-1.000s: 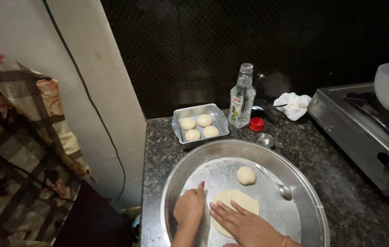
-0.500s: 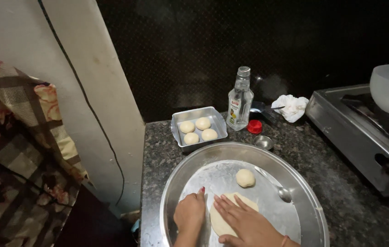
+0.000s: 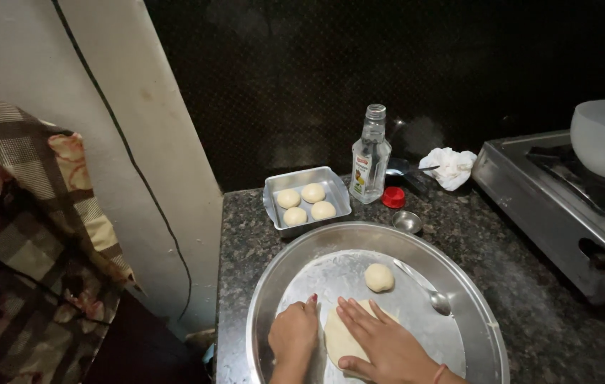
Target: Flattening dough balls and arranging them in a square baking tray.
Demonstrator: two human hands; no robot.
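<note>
You are at the flattening step: your right hand (image 3: 381,345) lies palm down on the dough disc (image 3: 341,336), fingers (image 3: 359,320) spread flat over it, not pinching anything. Your left hand (image 3: 294,333) rests just beside the disc with its fingers curled in against the big steel tray (image 3: 274,284). The disc sits at the near edge of that tray, right under your palm. As I judge it, the next move calls for even pressure from the heel of the hand, turning the disc so it widens round and does not tear or stick.

Farther back on the tray lies one dough ball (image 3: 379,277), apart from the disc, and a spoon (image 3: 423,284) to its right. Behind the tray on the desk (image 3: 530,320), a small square tin (image 3: 307,200) holds four more dough balls. To the right of the tin stands an uncapped clear bottle (image 3: 371,156), its red cap (image 3: 393,198) beside it.
</note>
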